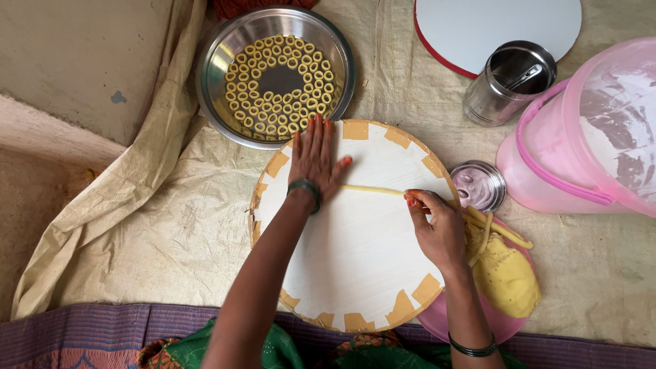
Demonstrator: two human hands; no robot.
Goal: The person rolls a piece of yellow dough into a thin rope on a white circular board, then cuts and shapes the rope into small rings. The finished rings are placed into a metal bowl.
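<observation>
Head view: a steel bowl [212, 61] holds many small dough rings [280, 85] spread around its bottom. A pink bucket [588, 137] stands at right, beside a steel canister [506, 85] and a small lid [478, 186]. A pink plate [444, 318] carries a yellow dough lump [506, 273]. On the round white board [355, 253], the left hand [314, 160] lies flat, fingers [318, 133] spread open, pressing one end of a thin dough rope [372, 190]. The right hand [437, 229] pinches the rope's other end with closed fingertips [412, 199].
</observation>
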